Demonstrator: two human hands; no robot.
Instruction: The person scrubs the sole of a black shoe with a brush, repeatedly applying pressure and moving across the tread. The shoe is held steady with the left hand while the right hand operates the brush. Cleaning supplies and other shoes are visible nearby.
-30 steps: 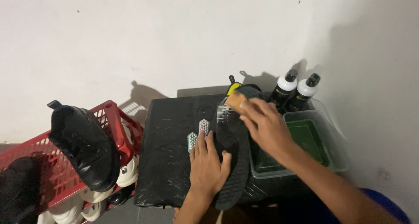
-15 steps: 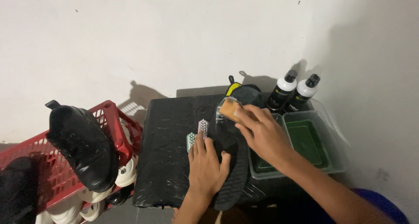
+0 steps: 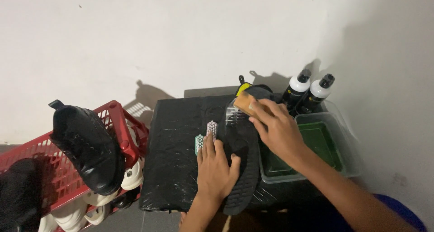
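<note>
Brush (image 3: 244,104) shifted slightly toward far edge of black worktop (image 3: 176,146) since earlier frame, grasped in right hand (image 3: 275,128), bristles pressed on dark insole (image 3: 244,168). Insole laid along worktop right edge, pinned flat by left hand (image 3: 216,168), palm open. Two small brushes (image 3: 205,135) beside left fingertips. Clear tub (image 3: 316,146) at right, red basket (image 3: 68,168) left.

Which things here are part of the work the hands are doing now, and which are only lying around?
In use:
- left hand pressing down the long black shoe insole
- right hand gripping the tan wooden brush on the insole

Lying about:
- two small studded brushes
- two black white-capped bottles
- clear plastic tub
- red plastic basket
- black shoe
</note>
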